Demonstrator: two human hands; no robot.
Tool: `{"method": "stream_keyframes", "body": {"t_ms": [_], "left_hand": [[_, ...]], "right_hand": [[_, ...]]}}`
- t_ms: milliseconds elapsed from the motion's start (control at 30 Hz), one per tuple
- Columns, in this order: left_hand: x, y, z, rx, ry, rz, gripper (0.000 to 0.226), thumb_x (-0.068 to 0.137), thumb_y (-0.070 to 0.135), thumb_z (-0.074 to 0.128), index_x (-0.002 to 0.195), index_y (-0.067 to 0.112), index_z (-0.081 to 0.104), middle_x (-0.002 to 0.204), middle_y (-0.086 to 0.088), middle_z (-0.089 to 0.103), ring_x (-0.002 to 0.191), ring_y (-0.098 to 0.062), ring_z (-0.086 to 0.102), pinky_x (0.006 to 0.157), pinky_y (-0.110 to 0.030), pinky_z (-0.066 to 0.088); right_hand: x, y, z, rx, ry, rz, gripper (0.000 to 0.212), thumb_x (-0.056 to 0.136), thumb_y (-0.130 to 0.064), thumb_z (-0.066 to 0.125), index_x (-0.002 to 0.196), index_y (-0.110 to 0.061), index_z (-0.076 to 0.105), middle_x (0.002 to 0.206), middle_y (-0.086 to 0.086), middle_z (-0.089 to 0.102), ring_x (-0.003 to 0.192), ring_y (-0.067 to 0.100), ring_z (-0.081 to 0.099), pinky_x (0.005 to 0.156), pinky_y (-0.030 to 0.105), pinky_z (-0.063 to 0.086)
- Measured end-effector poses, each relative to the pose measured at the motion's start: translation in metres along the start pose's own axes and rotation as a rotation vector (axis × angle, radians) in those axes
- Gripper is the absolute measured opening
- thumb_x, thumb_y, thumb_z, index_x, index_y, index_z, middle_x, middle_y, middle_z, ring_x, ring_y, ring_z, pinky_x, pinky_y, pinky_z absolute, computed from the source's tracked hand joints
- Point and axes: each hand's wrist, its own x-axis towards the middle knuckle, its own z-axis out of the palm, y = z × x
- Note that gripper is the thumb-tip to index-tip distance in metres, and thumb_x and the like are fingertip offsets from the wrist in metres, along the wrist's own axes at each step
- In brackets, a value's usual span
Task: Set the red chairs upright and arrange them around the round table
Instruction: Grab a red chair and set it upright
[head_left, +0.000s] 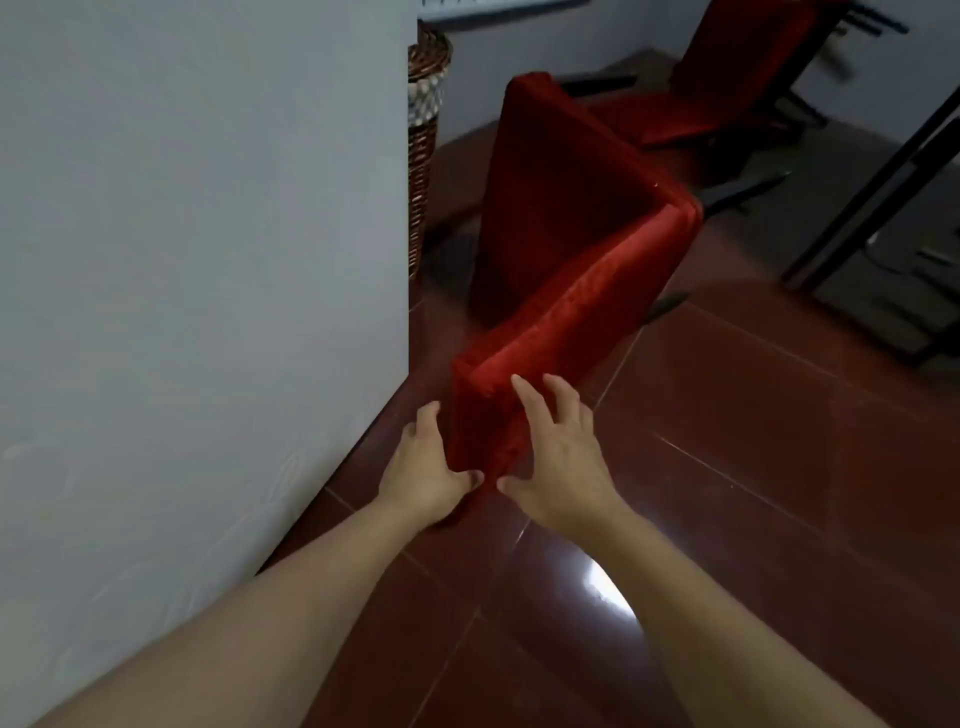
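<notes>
Beside the white wall (208, 260), a tipped red chair (566, 291) lies on the tiled floor (727, 467). Left hand (426, 475) grips its near edge; right hand (558, 467) rests spread on it, grip wide. Open floor lies to the right.

No legible text, label, brand, number or sign is shown on any surface in view.

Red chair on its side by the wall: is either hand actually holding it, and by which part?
The left hand grips the near end of the red chair. The right hand has spread fingers on that end's other side, not clearly gripping.
</notes>
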Motion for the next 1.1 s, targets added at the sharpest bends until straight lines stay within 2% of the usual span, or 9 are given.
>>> {"method": "stream_keyframes", "body": {"t_ms": [133, 267, 467, 567, 667, 767, 933, 1000, 1100], "left_hand": [[0.020, -0.023, 0.021, -0.009, 0.070, 0.089, 0.100, 0.069, 0.039, 0.082, 0.146, 0.024, 0.020, 0.141, 0.000, 0.046, 0.125, -0.019, 0.049, 0.087, -0.026, 0.038], [0.038, -0.042, 0.040, -0.114, 0.069, 0.166, 0.097, 0.070, 0.040, 0.082, 0.145, 0.029, 0.022, 0.136, 0.004, 0.051, 0.123, -0.018, 0.051, 0.091, -0.029, 0.042], [0.055, -0.055, 0.059, -0.341, 0.037, 0.238, 0.080, 0.078, 0.029, 0.076, 0.143, 0.032, 0.030, 0.130, 0.005, 0.057, 0.119, -0.016, 0.055, 0.096, -0.037, 0.047], [0.063, -0.057, 0.069, -0.306, 0.034, 0.246, 0.077, 0.078, 0.034, 0.074, 0.141, 0.035, 0.030, 0.130, 0.009, 0.056, 0.120, -0.015, 0.054, 0.090, -0.028, 0.042], [0.068, -0.054, 0.080, -0.360, 0.078, 0.260, 0.070, 0.077, 0.028, 0.077, 0.136, 0.027, 0.039, 0.129, 0.007, 0.056, 0.120, -0.012, 0.053, 0.094, -0.023, 0.040], [0.067, -0.055, 0.085, -0.497, 0.128, 0.206, 0.059, 0.075, 0.021, 0.078, 0.126, 0.025, 0.049, 0.122, -0.001, 0.058, 0.113, -0.018, 0.057, 0.097, -0.039, 0.046], [0.061, -0.058, 0.086, -0.482, 0.150, 0.215, 0.063, 0.072, 0.026, 0.079, 0.127, 0.028, 0.047, 0.121, 0.000, 0.054, 0.106, -0.019, 0.059, 0.091, -0.039, 0.050], [0.058, -0.061, 0.086, -0.471, 0.122, 0.219, 0.069, 0.072, 0.023, 0.079, 0.131, 0.027, 0.043, 0.122, -0.001, 0.052, 0.108, -0.020, 0.058, 0.092, -0.041, 0.049], [0.059, -0.065, 0.089, -0.375, 0.116, 0.195, 0.072, 0.073, 0.028, 0.078, 0.134, 0.026, 0.039, 0.124, -0.001, 0.050, 0.109, -0.021, 0.058, 0.092, -0.040, 0.049]], "right_hand": [[0.016, 0.014, 0.021, -0.288, 0.128, -0.126, 0.110, 0.074, -0.028, 0.077, 0.151, -0.034, -0.001, 0.155, 0.002, -0.013, 0.144, 0.030, -0.007, 0.118, 0.046, 0.007], [0.033, 0.016, 0.030, -0.551, 0.219, -0.269, 0.107, 0.077, -0.012, 0.068, 0.152, -0.031, -0.007, 0.158, 0.008, -0.010, 0.144, 0.034, -0.009, 0.116, 0.050, -0.002], [0.054, 0.007, 0.032, -0.590, 0.212, -0.345, 0.101, 0.081, -0.009, 0.064, 0.152, -0.032, -0.005, 0.159, 0.004, -0.004, 0.146, 0.031, -0.007, 0.118, 0.050, 0.001], [0.064, 0.004, 0.035, -0.660, 0.253, -0.362, 0.093, 0.086, -0.011, 0.058, 0.152, -0.031, -0.005, 0.159, 0.005, -0.002, 0.146, 0.030, -0.007, 0.117, 0.049, 0.000], [0.069, 0.000, 0.041, -0.810, 0.260, -0.432, 0.093, 0.087, -0.018, 0.061, 0.151, -0.031, -0.004, 0.158, 0.006, -0.005, 0.145, 0.031, -0.004, 0.117, 0.049, 0.002], [0.071, 0.000, 0.047, -0.918, 0.260, -0.445, 0.092, 0.083, -0.028, 0.069, 0.151, -0.029, 0.006, 0.157, 0.008, -0.006, 0.144, 0.034, -0.001, 0.117, 0.051, 0.007], [0.072, -0.003, 0.050, -1.095, 0.337, -0.459, 0.065, 0.089, -0.025, 0.061, 0.146, -0.023, 0.028, 0.159, 0.012, 0.008, 0.144, 0.037, 0.012, 0.114, 0.055, 0.013], [0.071, -0.006, 0.057, -1.297, 0.349, -0.487, 0.059, 0.089, -0.029, 0.060, 0.143, -0.022, 0.037, 0.159, 0.010, 0.011, 0.144, 0.036, 0.012, 0.114, 0.057, 0.006], [0.073, -0.005, 0.073, -1.545, 0.267, -0.459, 0.065, 0.091, -0.031, 0.055, 0.147, -0.016, 0.026, 0.159, 0.012, 0.003, 0.144, 0.041, -0.005, 0.105, 0.062, -0.015]]}}
